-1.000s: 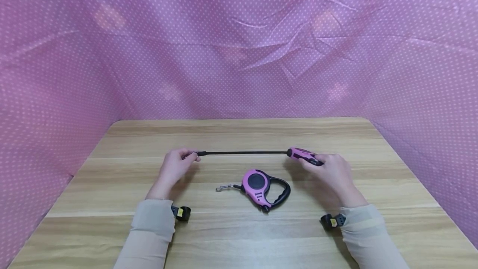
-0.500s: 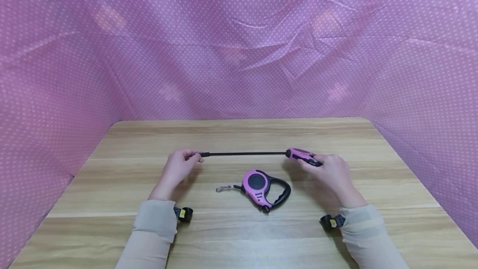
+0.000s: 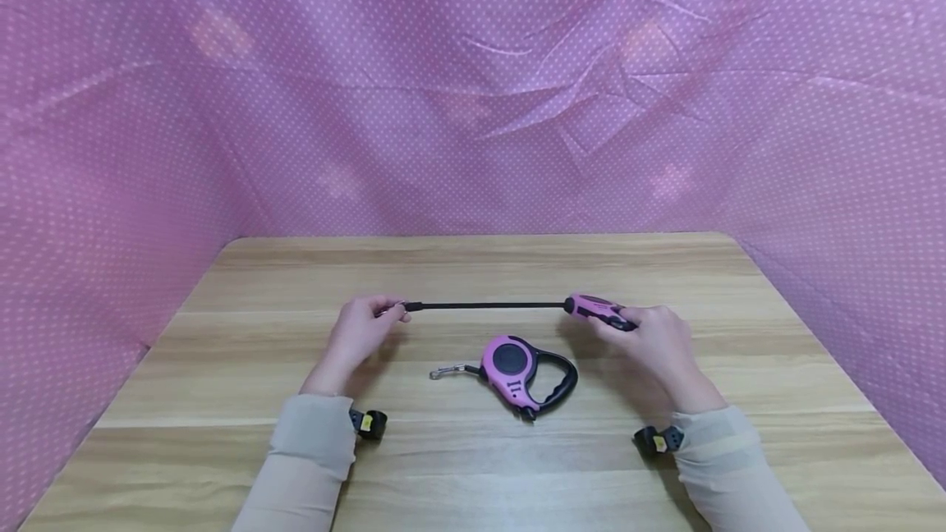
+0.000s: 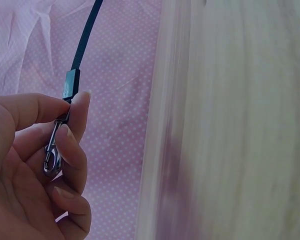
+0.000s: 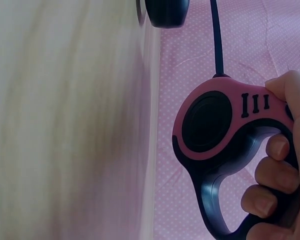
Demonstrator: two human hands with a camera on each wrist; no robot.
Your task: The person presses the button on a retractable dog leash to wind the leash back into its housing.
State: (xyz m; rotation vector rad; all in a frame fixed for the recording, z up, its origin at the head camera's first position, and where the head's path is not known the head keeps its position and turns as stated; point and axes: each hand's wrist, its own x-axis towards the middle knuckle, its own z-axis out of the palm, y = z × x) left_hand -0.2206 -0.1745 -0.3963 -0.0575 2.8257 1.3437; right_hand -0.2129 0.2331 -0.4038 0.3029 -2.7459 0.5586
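Note:
In my right hand (image 3: 658, 343) is a pink and black retractable dog leash (image 5: 240, 102); the fingers curl through its handle loop and the thumb lies on top of the casing. A black strap (image 3: 491, 304) runs straight out of it across to my left hand (image 3: 358, 335). There the thumb and fingers pinch the strap's end at the metal snap clip (image 4: 53, 150), which hangs against the fingers. A second retractable leash (image 3: 510, 361), pink with a black handle, lies on the table between the hands, its own metal clip (image 3: 447, 371) pointing left.
The wooden table (image 3: 473, 474) has rounded far corners. Pink dotted cloth (image 3: 473, 146) hangs behind it and along both sides. A black wrist camera (image 3: 372, 425) sits at the left cuff and another camera (image 3: 650, 440) at the right cuff.
My left hand has moved a little to the right with the clip, and the stretch of strap between the hands is shorter. My right hand has stayed almost still.

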